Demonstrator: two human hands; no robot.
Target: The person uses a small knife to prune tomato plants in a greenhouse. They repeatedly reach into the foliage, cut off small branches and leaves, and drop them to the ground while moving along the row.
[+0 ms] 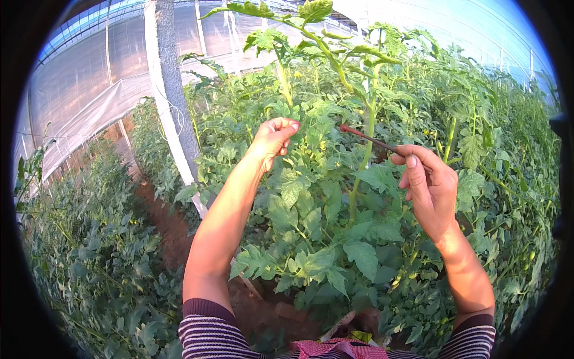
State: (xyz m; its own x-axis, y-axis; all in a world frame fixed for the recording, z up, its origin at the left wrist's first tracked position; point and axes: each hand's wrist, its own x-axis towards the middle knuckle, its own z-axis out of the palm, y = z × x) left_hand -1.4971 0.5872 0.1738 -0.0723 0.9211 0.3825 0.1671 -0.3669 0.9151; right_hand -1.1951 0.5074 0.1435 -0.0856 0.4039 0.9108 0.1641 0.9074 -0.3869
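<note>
Thumb and fingertips of my left hand [274,138] are pinched together beside tomato leaves; whether something small is between them cannot be told. My right hand [426,186] grips a thin dark stick [374,141] between thumb and index finger. Its reddish, thicker tip points left, towards my left hand, and appears in front of the stem of a tall tomato plant [368,121]. Small yellow flowers [311,151] show among the leaves just right of my left hand.
A pale post [172,89] with thin wire looped on it stands at the upper left. A bare soil path [166,229] runs between dense tomato rows. Plastic greenhouse sheeting [89,89] rises behind. A brick [290,311] lies on the ground, and a pink checked cloth [341,348] is at my waist.
</note>
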